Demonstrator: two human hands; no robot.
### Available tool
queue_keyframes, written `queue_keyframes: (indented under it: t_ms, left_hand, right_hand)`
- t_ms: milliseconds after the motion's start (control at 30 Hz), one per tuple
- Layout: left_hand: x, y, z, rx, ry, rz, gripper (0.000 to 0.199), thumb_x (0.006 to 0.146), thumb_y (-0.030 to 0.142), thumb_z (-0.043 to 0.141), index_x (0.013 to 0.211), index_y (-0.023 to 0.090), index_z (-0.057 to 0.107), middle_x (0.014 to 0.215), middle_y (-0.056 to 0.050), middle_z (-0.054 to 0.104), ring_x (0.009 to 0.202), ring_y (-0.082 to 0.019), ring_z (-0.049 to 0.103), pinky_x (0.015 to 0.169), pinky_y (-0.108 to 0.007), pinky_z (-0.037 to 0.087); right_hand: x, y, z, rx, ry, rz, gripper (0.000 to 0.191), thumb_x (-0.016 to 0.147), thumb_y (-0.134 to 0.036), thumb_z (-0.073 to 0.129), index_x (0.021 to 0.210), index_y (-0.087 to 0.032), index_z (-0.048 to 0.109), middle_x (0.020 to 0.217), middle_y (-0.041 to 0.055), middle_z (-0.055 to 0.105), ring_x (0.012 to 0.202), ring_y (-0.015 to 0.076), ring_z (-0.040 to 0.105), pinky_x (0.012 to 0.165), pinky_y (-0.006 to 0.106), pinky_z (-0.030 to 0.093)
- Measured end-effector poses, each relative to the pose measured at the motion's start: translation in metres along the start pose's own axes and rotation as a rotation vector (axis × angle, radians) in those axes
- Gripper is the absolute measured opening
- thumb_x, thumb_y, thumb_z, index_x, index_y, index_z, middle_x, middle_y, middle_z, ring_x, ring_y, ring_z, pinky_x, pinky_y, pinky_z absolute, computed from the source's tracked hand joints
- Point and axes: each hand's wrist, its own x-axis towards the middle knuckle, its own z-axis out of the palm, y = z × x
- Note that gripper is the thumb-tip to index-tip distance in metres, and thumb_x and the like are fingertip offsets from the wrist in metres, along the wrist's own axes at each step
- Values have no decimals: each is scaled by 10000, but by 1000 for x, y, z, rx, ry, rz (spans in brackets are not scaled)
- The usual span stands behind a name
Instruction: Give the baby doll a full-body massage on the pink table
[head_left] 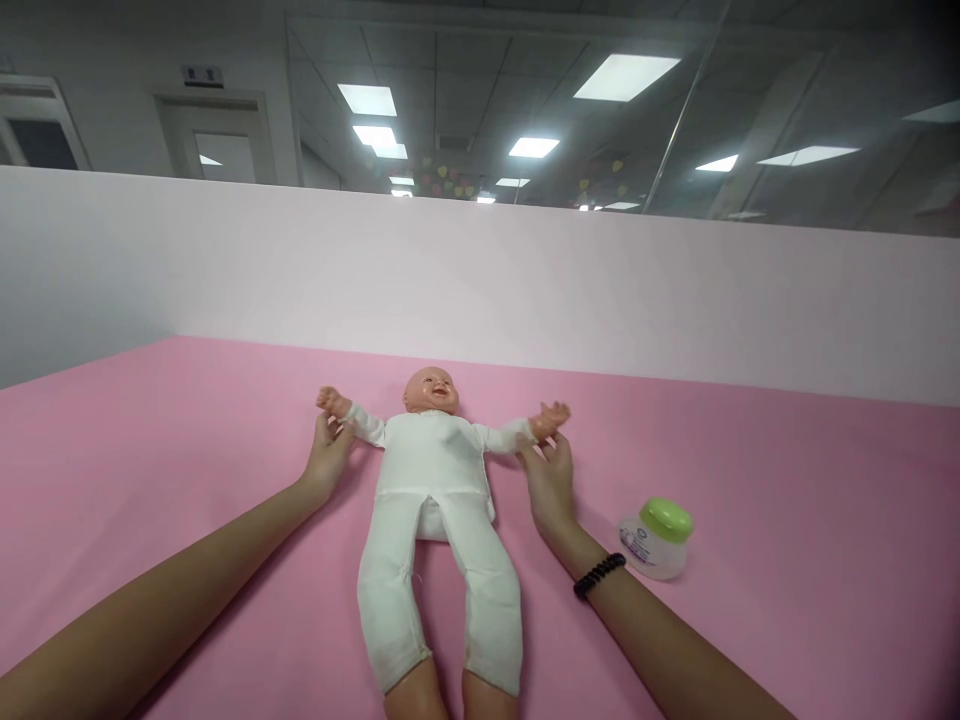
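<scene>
A baby doll (435, 460) with a white cloth body lies on its back, its head away from me and both arms spread out. My left hand (328, 455) is closed at the doll's wrist on the left, fingertips at the edge of the sleeve. On the other side, my right hand (549, 478) has its thumb and fingers around the doll's other wrist. A black coiled band (599, 576) circles my right wrist. The doll's feet are cut off by the bottom of the view.
To the right of my right forearm, a clear jar (652, 545) with a green lid (667, 520) rests on the pink surface (787, 520). A white partition (480, 290) stands behind the doll, with glass above it.
</scene>
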Motion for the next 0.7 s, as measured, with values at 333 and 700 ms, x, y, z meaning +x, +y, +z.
queue_keyframes:
  t_ms: [333, 700]
  left_hand:
    - [-25, 12, 18, 155, -391, 221, 378, 920, 351, 609, 1274, 268, 507, 1384, -78, 528, 1343, -238, 455, 1135, -426, 366]
    - [6, 7, 5, -332, 126, -259, 178, 897, 224, 632, 981, 205, 476, 940, -55, 643, 955, -176, 656, 986, -392, 502]
  right_hand:
    - [-13, -14, 14, -46, -401, -84, 403, 749, -281, 745, 1136, -233, 639, 1242, 75, 656, 1194, 241, 599, 1085, 456, 452]
    - [14, 9, -10, 220, 113, 366, 520, 750, -248, 689, 1224, -306, 483, 1236, 25, 602, 1100, 167, 645, 923, 363, 563]
